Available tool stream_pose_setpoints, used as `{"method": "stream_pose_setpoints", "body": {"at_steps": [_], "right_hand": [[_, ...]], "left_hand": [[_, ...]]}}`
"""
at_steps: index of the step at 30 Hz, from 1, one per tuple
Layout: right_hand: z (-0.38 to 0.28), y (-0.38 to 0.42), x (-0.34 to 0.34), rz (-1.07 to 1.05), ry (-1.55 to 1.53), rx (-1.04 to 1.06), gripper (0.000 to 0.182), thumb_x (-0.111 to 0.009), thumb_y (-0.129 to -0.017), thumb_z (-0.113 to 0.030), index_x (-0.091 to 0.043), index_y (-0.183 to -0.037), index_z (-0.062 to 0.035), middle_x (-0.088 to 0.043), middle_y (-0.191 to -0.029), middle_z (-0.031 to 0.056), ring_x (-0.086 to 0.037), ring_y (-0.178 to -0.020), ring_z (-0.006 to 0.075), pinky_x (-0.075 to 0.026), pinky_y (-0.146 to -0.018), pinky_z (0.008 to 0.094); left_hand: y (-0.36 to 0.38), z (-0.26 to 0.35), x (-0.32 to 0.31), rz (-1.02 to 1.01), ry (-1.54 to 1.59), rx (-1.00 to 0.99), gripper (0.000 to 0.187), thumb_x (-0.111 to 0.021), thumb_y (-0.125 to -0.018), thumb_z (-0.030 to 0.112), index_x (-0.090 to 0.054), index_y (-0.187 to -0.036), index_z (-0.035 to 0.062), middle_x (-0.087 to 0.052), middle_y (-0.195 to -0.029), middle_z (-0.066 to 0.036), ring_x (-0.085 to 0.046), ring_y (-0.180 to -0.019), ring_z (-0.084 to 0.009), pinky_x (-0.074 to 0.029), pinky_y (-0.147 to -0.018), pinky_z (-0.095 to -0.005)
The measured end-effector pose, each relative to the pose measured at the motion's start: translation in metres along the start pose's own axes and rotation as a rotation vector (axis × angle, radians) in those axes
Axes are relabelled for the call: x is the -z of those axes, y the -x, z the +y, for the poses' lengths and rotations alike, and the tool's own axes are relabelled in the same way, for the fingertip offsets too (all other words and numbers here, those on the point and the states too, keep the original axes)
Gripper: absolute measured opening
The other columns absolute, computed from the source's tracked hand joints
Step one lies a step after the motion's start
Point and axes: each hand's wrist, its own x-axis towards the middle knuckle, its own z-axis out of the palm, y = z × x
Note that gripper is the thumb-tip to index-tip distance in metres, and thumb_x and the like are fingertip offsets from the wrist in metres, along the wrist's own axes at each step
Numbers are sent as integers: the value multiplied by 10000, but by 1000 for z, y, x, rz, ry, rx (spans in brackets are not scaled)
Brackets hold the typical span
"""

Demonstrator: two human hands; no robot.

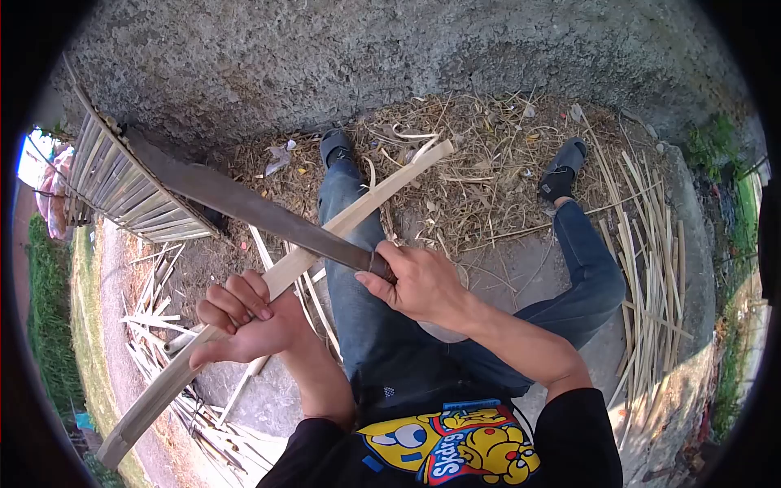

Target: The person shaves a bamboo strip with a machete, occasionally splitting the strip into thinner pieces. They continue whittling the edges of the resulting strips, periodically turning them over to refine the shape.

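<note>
The right hand is clamped on the handle of a long knife, whose blade lies across a bamboo strip, touching it just beyond the knuckles. The left hand is closed tight around the strip, lower along it than the knife. The strip slants over the person's left leg. More split bamboo lies on the ground beyond the right leg, well apart from the strip.
</note>
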Motion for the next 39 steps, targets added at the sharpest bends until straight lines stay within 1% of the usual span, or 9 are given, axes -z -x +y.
{"method": "stream_pose_setpoints", "body": {"at_steps": [3, 5, 8, 10, 15, 17, 23, 25, 39], "right_hand": [[66, -7, 12, 63, 131, -112, 485, -523, -990, -530, -553, -883, -57, -597, -569, 144, -640, -532, 355, -500, -485, 470], [171, -4, 36, 121, 62, -655, 528, -472, -1027, -496, -610, -829, -27, -581, -558, 117, -547, -465, 341, -417, -478, 460], [302, 58, 42, 423, 253, -587, 602, -452, -1035, -480, -613, -744, 21, -591, -594, 175, -579, -500, 321, -440, -527, 469], [268, 66, 52, 422, -247, -920, 557, -461, -1044, -467, -572, -737, -17, -565, -587, 107, -543, -453, 196, -422, -458, 389], [127, 47, 51, 493, -644, -655, 486, -455, -1062, -422, -514, -753, -52, -482, -562, -6, -480, -446, 90, -364, -418, 275], [89, 35, 41, 411, -611, -472, 482, -492, -1046, -439, -526, -773, -43, -468, -551, 7, -469, -441, 107, -379, -423, 306], [-11, -3, 6, 13, -215, -79, 534, -530, -979, -556, -550, -821, -47, -616, -598, 189, -646, -621, 435, -503, -543, 520], [-10, -8, 8, 0, -98, -69, 519, -567, -963, -549, -592, -904, -34, -581, -578, 158, -644, -607, 401, -504, -537, 466], [18, -12, 10, 34, -89, 36, 498, -560, -962, -553, -551, -876, -62, -600, -608, 144, -640, -582, 387, -498, -510, 471]], "left_hand": [[-45, 78, 15, -104, 60, -50, 673, -388, -903, 781, -282, -629, 175, -263, -546, 41, -221, -400, -70, -208, -368, -216], [-100, 184, 56, -141, 33, -299, 686, -257, -948, 770, -285, -613, 171, -267, -526, 28, -211, -395, -81, -234, -378, -230], [-123, 219, 60, -256, 99, -356, 693, -208, -956, 767, -280, -598, 177, -261, -516, 26, -218, -395, -89, -223, -397, -227], [-122, 194, 51, -235, -15, -294, 692, -199, -959, 761, -282, -601, 175, -261, -527, 26, -226, -394, -83, -223, -393, -219], [-104, 111, 40, -230, 51, -88, 688, -210, -950, 768, -282, -608, 176, -276, -551, 24, -241, -390, -67, -216, -389, -210], [-93, 93, 39, -196, 52, -53, 685, -219, -947, 770, -280, -608, 177, -276, -547, 24, -244, -389, -64, -212, -381, -210], [-48, 50, 11, -78, 45, -6, 641, -416, -942, 721, -292, -635, 172, -267, -543, 40, -237, -386, -58, -203, -375, -206], [-58, 72, 16, -237, 162, 1, 621, -502, -935, 680, -287, -638, 180, -255, -538, 45, -234, -383, -52, -213, -385, -207], [-64, 93, 33, -128, 214, 5, 629, -486, -950, 684, -303, -614, 184, -266, -519, 46, -274, -376, -63, -225, -392, -217]]}}
